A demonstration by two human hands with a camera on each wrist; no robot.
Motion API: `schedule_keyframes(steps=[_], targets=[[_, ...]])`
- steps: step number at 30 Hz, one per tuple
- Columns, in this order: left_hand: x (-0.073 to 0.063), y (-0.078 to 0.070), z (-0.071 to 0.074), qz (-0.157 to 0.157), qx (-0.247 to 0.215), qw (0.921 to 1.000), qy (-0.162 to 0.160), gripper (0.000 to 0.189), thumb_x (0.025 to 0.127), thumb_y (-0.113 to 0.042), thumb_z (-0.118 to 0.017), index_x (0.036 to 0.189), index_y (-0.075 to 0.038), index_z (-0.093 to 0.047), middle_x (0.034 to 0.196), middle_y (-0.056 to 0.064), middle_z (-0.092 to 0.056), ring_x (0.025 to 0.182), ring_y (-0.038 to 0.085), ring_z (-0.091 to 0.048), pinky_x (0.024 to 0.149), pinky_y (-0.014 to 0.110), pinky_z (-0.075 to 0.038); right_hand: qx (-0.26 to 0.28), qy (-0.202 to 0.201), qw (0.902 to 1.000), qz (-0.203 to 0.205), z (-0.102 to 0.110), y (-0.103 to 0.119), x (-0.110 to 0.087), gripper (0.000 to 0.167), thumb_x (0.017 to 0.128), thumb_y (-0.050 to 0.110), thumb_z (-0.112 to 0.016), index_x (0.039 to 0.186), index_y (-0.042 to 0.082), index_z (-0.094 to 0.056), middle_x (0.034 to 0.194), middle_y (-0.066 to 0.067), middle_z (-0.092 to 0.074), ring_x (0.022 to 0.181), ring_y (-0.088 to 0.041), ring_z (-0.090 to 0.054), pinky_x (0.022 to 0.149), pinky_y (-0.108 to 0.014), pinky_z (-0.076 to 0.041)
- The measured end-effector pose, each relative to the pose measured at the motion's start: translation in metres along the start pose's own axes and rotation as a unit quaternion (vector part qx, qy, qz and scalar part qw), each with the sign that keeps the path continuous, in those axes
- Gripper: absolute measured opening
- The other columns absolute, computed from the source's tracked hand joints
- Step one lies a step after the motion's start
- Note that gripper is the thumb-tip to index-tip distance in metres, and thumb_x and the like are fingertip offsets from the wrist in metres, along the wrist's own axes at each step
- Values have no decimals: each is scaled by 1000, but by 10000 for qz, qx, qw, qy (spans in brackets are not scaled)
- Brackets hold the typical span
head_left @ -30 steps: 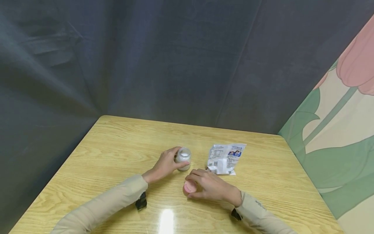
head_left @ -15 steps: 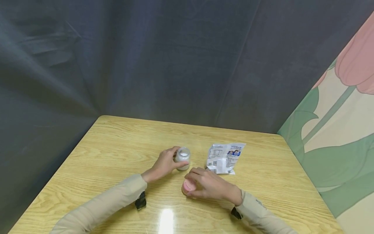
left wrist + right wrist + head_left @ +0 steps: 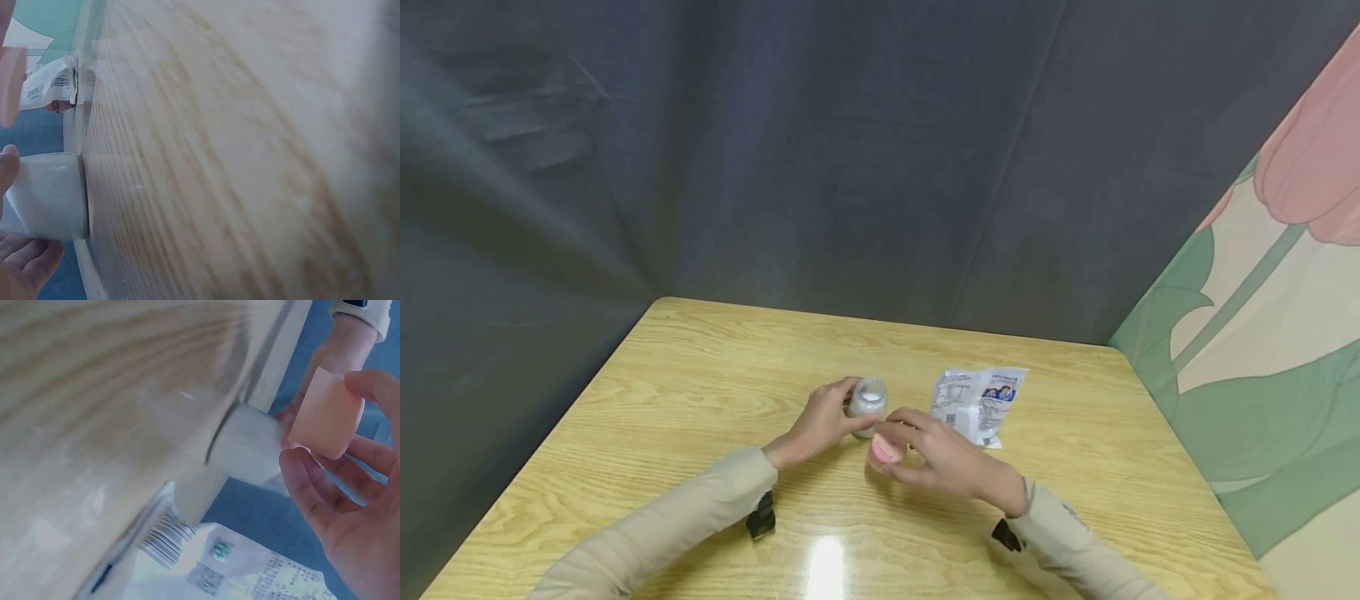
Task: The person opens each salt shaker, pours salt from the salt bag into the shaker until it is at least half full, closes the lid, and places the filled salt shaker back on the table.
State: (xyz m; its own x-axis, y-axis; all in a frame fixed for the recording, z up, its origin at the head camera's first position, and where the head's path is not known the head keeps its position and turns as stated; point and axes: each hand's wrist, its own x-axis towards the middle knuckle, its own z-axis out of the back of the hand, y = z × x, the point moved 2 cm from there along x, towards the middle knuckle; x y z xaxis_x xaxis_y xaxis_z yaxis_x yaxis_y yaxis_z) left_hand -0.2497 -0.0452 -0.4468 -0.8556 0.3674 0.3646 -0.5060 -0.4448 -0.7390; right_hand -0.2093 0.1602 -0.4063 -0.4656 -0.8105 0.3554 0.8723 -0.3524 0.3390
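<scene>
An uncapped glass jar (image 3: pixel 869 400) with white contents stands upright on the table. My left hand (image 3: pixel 822 423) grips it around the side, thumb in front; in the left wrist view the jar (image 3: pixel 50 197) rests on its base. My right hand (image 3: pixel 942 457) pinches a pink lid (image 3: pixel 887 448) between thumb and fingers, just in front of the jar. From the right wrist, the lid (image 3: pixel 328 412) appears tilted and raised off the tabletop, overlapping part of the jar (image 3: pixel 250 447) behind it. Whether lid and jar touch cannot be told from the head view.
A white printed packet (image 3: pixel 977 404) stands propped on the wooden table (image 3: pixel 737 358), right of the jar and behind my right hand. A dark curtain (image 3: pixel 850 167) hangs past the far edge. At right is a flower-patterned cloth (image 3: pixel 1262 333).
My right hand has lifted the pink lid from the tabletop and brought it away from me, closer to the jar. The left hand keeps its grip and the jar stays put.
</scene>
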Motion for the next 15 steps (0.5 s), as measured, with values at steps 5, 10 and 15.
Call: schedule_keyframes(steps=[5, 10, 15], targets=[[0, 0, 0, 24, 57, 10000, 5, 49, 86, -13, -80, 126, 4, -58, 117, 16, -66, 103, 26, -67, 85, 32, -58, -62, -212, 9998, -15, 10, 0, 6, 47, 90, 19, -72, 133, 1, -60, 120, -6, -59, 103, -13, -58, 83, -26, -55], [0, 0, 1, 112, 179, 9997, 75, 50, 85, -10, -80, 128, 4, -57, 117, 15, -66, 102, 24, -67, 82, 34, -59, -248, -391, 9988, -159, 17, -2, 11, 48, 89, 17, -71, 132, -1, -59, 126, -10, -58, 110, -19, -58, 89, -33, -55], [0, 0, 2, 80, 169, 9997, 162, 51, 86, -12, -79, 130, 3, -56, 118, 14, -66, 103, 23, -67, 83, 30, -58, -545, -645, 9961, -242, 22, -2, 19, 46, 89, 18, -69, 130, -1, -60, 129, -12, -59, 115, -24, -58, 94, -39, -53]])
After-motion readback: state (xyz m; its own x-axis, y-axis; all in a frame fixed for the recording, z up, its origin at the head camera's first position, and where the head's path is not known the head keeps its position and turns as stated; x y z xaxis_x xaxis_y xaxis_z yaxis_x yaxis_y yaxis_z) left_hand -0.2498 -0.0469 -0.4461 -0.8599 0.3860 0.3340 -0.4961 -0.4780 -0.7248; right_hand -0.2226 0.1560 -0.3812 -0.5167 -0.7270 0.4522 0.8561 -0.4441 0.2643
